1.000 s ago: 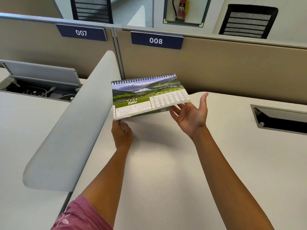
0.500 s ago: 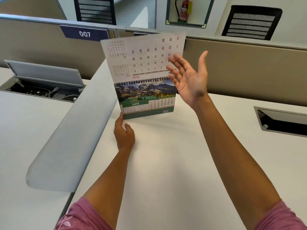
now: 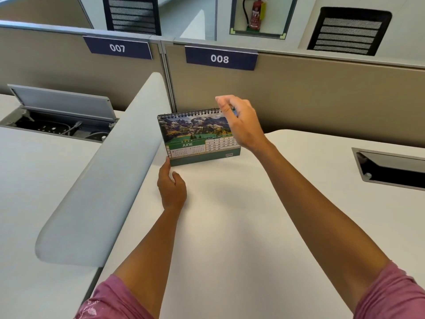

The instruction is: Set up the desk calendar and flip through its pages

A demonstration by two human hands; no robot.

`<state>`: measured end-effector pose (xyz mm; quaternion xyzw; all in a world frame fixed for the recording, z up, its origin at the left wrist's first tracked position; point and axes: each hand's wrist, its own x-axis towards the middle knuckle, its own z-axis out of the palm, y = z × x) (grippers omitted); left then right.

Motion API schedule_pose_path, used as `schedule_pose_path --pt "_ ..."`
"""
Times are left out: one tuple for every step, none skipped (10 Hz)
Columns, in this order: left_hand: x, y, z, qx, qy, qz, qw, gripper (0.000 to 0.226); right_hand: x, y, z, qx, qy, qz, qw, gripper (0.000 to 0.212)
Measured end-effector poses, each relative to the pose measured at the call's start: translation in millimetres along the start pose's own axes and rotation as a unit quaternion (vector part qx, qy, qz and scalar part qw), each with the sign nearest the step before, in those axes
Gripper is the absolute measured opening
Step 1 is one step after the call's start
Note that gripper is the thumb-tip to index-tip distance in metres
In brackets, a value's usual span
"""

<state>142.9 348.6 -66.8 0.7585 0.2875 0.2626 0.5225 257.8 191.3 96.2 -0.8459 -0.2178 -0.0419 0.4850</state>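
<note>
A spiral-bound desk calendar (image 3: 195, 139) stands upright on the white desk (image 3: 230, 226), showing the JUNE page with a mountain photo. My left hand (image 3: 171, 187) rests on the desk with a fingertip touching the calendar's lower left corner. My right hand (image 3: 241, 120) hovers at the calendar's upper right corner, in front of the spiral binding, fingers loosely curled and holding nothing. It hides the right part of the page.
A grey curved divider (image 3: 103, 180) runs along the desk's left side. Beige partition panels (image 3: 322, 100) labelled 007 and 008 stand behind the calendar. An open cable tray (image 3: 57, 120) lies at left, a recessed cable slot (image 3: 391, 166) at right.
The MAY page was lifted by my right hand and flipped over the spiral to the back. JUNE now shows, and my right hand has come down to the top right corner.
</note>
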Motion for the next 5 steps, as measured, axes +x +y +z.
schedule_pose_path --pt "0.5 -0.4 0.3 0.004 0.0 -0.005 1.0 0.05 -11.4 -2.8 5.0 0.02 0.014 -0.028 0.999 0.037" --pt "-0.1 -1.6 1.6 0.01 -0.003 0.0 1.0 0.049 -28.4 1.1 12.5 0.043 0.039 -0.04 0.998 0.033" --pt "-0.2 2.9 0.7 0.02 -0.009 -0.006 1.0 0.048 -36.4 6.2 13.9 0.062 0.056 -0.036 0.996 0.03" --pt "-10.7 8.0 -0.2 0.046 -0.027 -0.001 0.999 0.05 -70.5 28.1 14.3 0.054 0.113 -0.041 0.991 0.025" --pt "-20.3 6.2 -1.7 0.077 -0.053 0.052 0.994 0.054 -92.6 46.2 13.6 0.016 0.144 -0.032 0.989 0.026"
